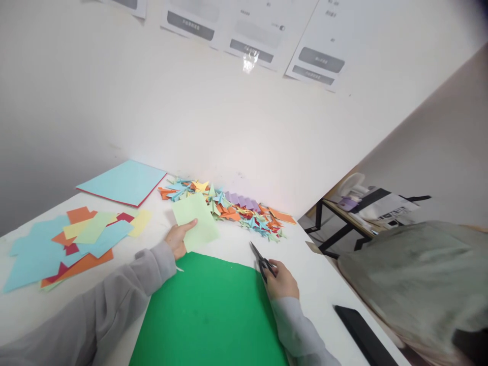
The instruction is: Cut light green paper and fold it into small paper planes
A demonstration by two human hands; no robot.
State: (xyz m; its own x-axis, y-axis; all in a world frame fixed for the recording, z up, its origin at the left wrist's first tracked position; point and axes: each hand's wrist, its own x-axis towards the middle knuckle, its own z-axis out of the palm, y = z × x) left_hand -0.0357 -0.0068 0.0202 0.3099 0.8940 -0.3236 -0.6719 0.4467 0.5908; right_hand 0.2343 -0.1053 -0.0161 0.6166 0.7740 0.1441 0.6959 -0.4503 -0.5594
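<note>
My left hand (178, 239) pinches a light green sheet of paper (198, 219) between thumb and fingers, holding it up over the table beyond the green mat. In my right hand (282, 282) is a pair of black scissors (261, 258), gripped by the handles, blades pointing away from me and toward the left. The blades look nearly closed and are apart from the sheet. Beneath and between my forearms lies the green mat (213, 310). A thin white sliver (180, 269) shows by my left wrist.
Folded paper pieces (232, 209) in many colours pile along the wall. Loose coloured paper (101, 226) is spread at the left, behind it a stack of light blue sheets (125, 182). A black flat object (364, 335) lies at the right edge. Beyond stands a low shelf (346, 218).
</note>
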